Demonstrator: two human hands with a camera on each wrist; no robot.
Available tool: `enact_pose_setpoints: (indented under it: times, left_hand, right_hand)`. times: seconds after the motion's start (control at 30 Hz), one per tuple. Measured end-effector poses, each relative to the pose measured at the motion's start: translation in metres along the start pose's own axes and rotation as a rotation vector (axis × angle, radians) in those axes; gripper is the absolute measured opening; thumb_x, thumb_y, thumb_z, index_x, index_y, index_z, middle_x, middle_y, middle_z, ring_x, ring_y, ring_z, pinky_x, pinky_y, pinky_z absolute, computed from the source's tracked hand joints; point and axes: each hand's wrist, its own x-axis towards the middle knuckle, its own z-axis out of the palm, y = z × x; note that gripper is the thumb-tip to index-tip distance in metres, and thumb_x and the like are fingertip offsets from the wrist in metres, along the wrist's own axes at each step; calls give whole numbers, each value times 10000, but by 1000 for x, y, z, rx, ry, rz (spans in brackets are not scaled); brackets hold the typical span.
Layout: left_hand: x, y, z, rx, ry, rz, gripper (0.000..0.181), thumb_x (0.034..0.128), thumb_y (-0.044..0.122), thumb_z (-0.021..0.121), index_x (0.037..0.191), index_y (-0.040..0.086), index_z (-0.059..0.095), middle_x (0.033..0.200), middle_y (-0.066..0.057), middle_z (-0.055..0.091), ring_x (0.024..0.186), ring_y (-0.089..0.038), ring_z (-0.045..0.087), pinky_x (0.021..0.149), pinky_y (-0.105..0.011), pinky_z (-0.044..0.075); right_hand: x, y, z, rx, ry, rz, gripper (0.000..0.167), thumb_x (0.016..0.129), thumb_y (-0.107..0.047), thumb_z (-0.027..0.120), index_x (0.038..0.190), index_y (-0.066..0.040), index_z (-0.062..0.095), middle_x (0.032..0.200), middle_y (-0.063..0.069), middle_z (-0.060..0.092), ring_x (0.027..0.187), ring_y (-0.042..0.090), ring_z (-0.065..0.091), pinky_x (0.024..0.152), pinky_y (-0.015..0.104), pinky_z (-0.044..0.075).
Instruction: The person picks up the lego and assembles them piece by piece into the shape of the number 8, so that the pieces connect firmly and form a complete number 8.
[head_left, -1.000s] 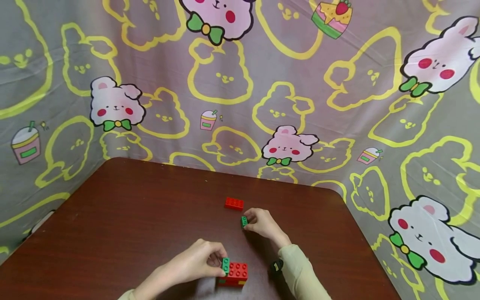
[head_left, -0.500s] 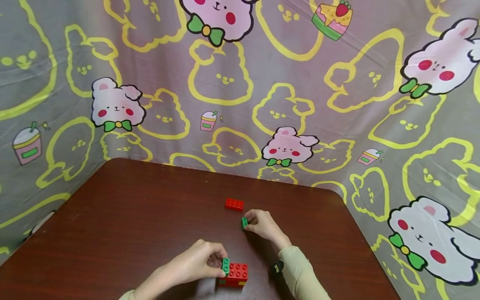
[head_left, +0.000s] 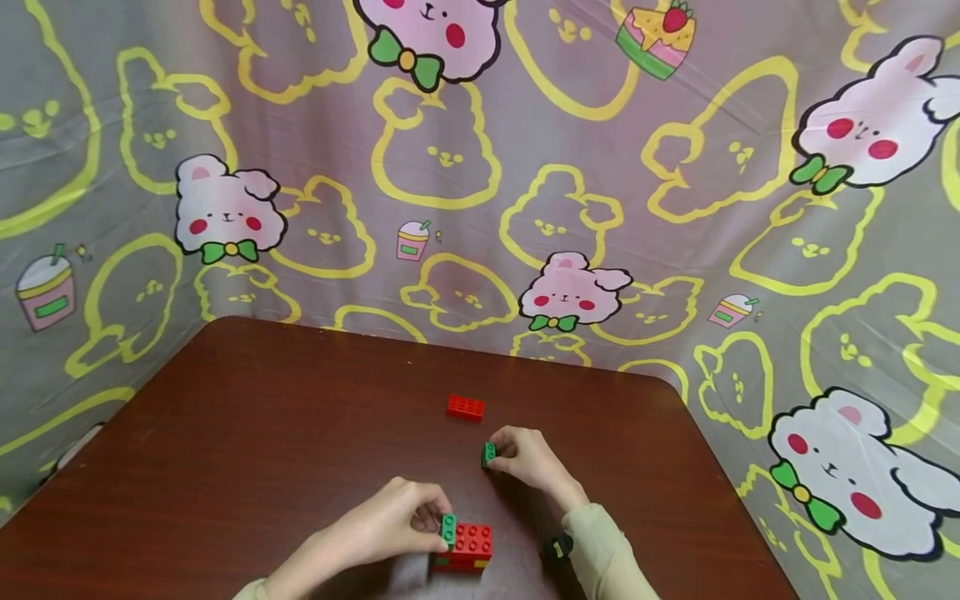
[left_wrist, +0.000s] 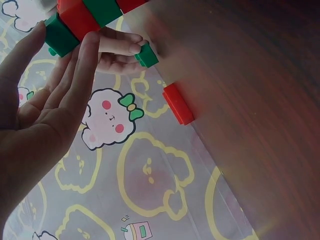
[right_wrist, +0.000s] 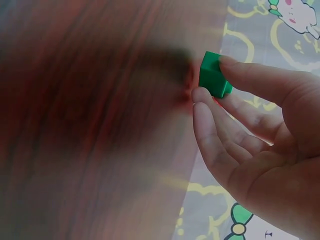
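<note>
My left hand (head_left: 390, 521) holds a small green two-stud brick (head_left: 448, 532) between thumb and fingers. That brick sits at the left end of the stack's top, beside a red eight-stud brick (head_left: 474, 540). Lower in the stack, green and yellow parts show at the front. In the left wrist view, the stack's red brick (left_wrist: 78, 22) is partly cut off by the frame edge. My right hand (head_left: 531, 460) pinches another small green brick (head_left: 490, 453) farther back. The right wrist view shows this green brick (right_wrist: 212, 75) between thumb and fingertips; whether it touches the table is unclear.
A loose red eight-stud brick (head_left: 466, 407) lies on the brown table (head_left: 300, 417) behind my right hand. Patterned cloth (head_left: 450, 167) hangs around the table's back and sides. A small black device (head_left: 558, 547) is at my right wrist.
My right hand has moved slightly toward me with the green brick, away from the loose red brick. My left hand stays at the stack.
</note>
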Motion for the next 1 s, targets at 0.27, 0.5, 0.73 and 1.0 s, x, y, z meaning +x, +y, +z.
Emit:
enact_pose_setpoints:
  times: [0.27, 0.5, 0.73, 1.0]
  left_hand:
    - [0, 0, -2, 1, -4, -2, 218, 803, 166, 822, 955, 76, 694, 848, 24, 730, 744, 52, 622, 667, -166, 547]
    - [0, -1, -1, 0, 2, -3, 224, 800, 172, 825, 955, 77, 695, 846, 24, 729, 743, 51, 618, 668, -173, 550]
    - [0, -1, 1, -7, 3, -3, 222, 798, 168, 827, 953, 80, 695, 847, 35, 725, 745, 47, 621, 672, -177, 555]
    - [0, -2, 2, 4, 12, 16, 218, 791, 158, 829, 941, 80, 693, 833, 30, 725, 738, 50, 615, 667, -173, 551]
  right_hand:
    - [-9, -7, 0, 7, -2, -2, 248, 847, -160, 780, 1052, -61, 684, 920, 61, 723, 759, 118, 662, 650, 234, 544]
    - [-19, -15, -2, 9, -18, -26, 250, 838, -179, 791, 1034, -65, 684, 884, 37, 722, 739, 87, 653, 631, 208, 528]
    - [-27, -22, -4, 49, -72, -23, 243, 840, -181, 790, 1022, -68, 677, 882, 29, 725, 752, 84, 658, 652, 202, 542]
    - [-39, -31, -6, 45, -93, -53, 242, 843, -209, 791, 1020, -88, 679, 897, 29, 734, 759, 70, 670, 667, 190, 541]
